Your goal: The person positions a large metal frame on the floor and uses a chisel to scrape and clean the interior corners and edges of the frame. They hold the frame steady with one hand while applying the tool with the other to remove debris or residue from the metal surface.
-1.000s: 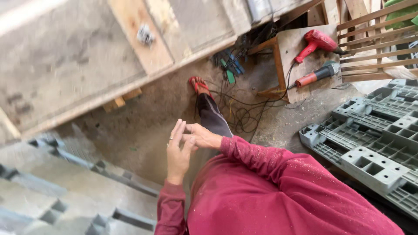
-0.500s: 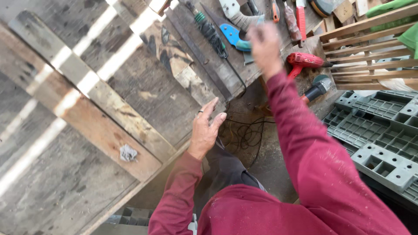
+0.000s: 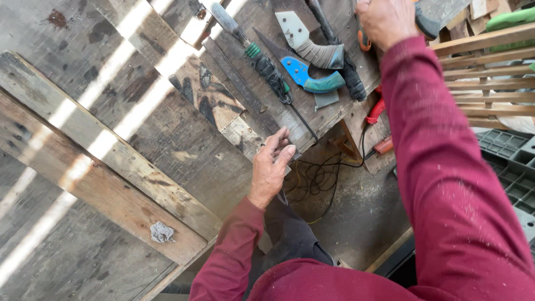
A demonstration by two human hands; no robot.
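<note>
My left hand rests fingers-together on the front edge of a worn wooden workbench, touching the end of a paint-stained board. My right hand reaches to the bench's far end and is closed around a tool with an orange handle; a dark grey part sticks out beside the fist. Just left of that hand lie a saw with a blue-green handle, a grey-handled saw and a long tool with a green and black grip.
A thick plank crosses the bench, with a grey rag scrap on it. Below the bench a red power tool lies near tangled black cables. A slatted wooden frame and grey plastic pallets stand at the right.
My view has swung from the floor up onto the bench. My hands parted: the left went to the bench edge, and the right stretched out to the tools and closed on one.
</note>
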